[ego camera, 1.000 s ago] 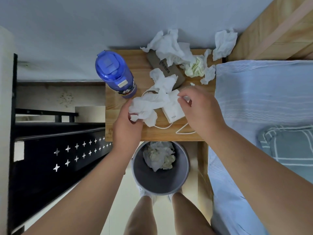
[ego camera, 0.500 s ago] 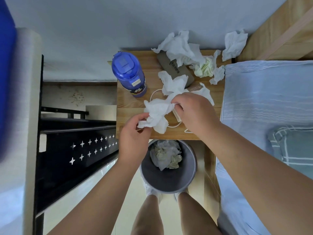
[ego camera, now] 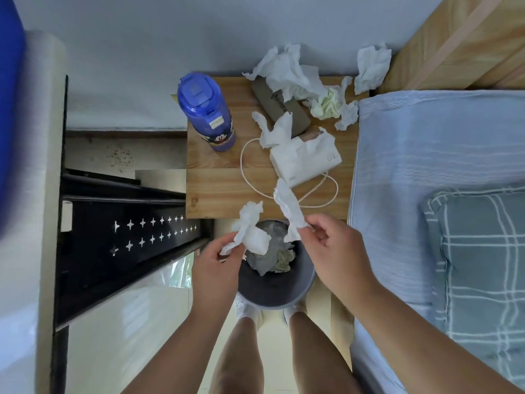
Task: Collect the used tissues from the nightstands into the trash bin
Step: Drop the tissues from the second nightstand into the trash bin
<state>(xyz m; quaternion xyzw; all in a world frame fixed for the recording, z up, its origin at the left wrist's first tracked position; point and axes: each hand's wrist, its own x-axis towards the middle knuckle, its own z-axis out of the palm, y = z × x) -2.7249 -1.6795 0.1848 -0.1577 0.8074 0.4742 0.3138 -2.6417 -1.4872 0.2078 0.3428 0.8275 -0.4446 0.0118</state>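
Observation:
My left hand (ego camera: 216, 265) grips a crumpled white tissue (ego camera: 251, 233) just above the left rim of the grey trash bin (ego camera: 284, 294). My right hand (ego camera: 331, 251) pinches a second twisted white tissue (ego camera: 288, 207) over the bin's far edge. Inside the bin lie crumpled tissues (ego camera: 272, 258). On the wooden nightstand (ego camera: 216, 189) more used tissues remain: a large white one (ego camera: 287, 72) at the back, a greenish one (ego camera: 326, 102), a small one (ego camera: 348, 116), one (ego camera: 277, 130) on the white power bank (ego camera: 305, 160), and one (ego camera: 370, 66) against the wall.
A blue water bottle (ego camera: 206, 112) stands at the nightstand's left. A brown case (ego camera: 279, 105) and a white cable (ego camera: 247, 177) lie there too. The bed with a blue sheet (ego camera: 426, 166) and plaid pillow (ego camera: 483, 251) is on the right, a black metal frame (ego camera: 119, 237) on the left.
Both hands have pulled back from the nightstand toward the bin, each carrying a tissue. The power bank is uncovered now.

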